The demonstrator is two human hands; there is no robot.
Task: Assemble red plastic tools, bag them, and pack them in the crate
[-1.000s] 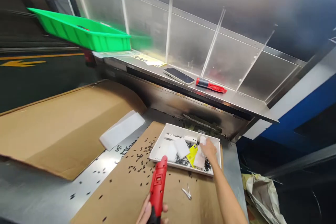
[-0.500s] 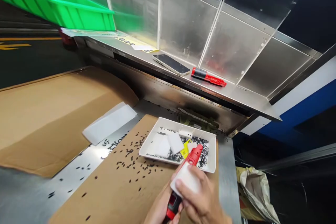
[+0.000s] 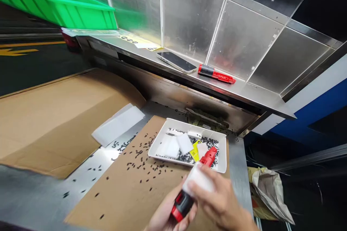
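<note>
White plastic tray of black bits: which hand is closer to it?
Right. The right hand, holding a white rectangular pad on the red plastic tool, is just short of the white plastic tray; the left hand grips the tool's base, farther back.

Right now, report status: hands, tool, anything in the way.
Left hand grips red tool. Right hand holds white piece against it. White tray just beyond tip; black bits scattered on cardboard.

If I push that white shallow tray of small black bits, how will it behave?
The white shallow plastic tray looks light, so it would probably slide easily on the brown cardboard sheet. Its low walls may let the small black bits spill if tipped.
</note>
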